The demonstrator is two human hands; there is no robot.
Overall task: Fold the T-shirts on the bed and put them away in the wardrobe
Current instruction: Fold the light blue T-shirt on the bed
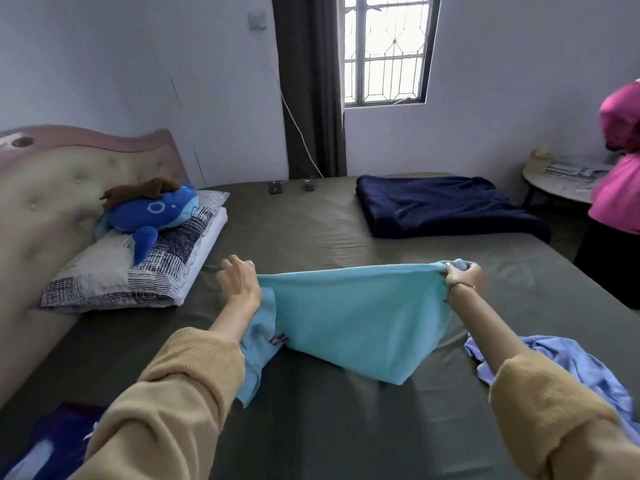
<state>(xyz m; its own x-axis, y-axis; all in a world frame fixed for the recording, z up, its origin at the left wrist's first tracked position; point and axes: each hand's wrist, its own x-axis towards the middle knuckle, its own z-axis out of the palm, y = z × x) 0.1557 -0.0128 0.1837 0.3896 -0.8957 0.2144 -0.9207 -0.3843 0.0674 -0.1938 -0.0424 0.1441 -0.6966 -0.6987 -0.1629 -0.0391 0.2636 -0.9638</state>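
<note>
Bed [311,427], covered by an olive-grey sheet, fills most of the view and serves as my folding surface; a padded headboard [45,188] stands at its left end, and a window [384,50] sits in the far wall. Folded navy blanket [446,207] lies at the far right of the bed, well apart from my work; a patterned pillow [114,268] rests against the headboard with a blue plush toy [152,213] on top. A person in pink [620,188] stands at the right edge, beside a small round table [554,183].

Turquoise T-shirt [353,317] is the item in progress; I hold it stretched between both hands, its upper edge raised above the sheet and its lower part resting on the bed, so the fold looks only partly made. My right hand [464,275] pinches a bunched corner of the cloth, fingers curled around it; my left hand [239,282] appears to grip the opposite end, though the fingers are turned away and the cloth trails under my wrist, so the exact hold is hard to confirm.

Remaining work, as I judge it: a light blue garment [571,368] lies crumpled near my right forearm, unfolded; a dark blue and white garment [45,441] lies at the lower left, apparently also unfolded. No finished stack is visible, and the wardrobe is out of view; folding therefore seems at an early stage, and nothing shown has been put away.
</note>
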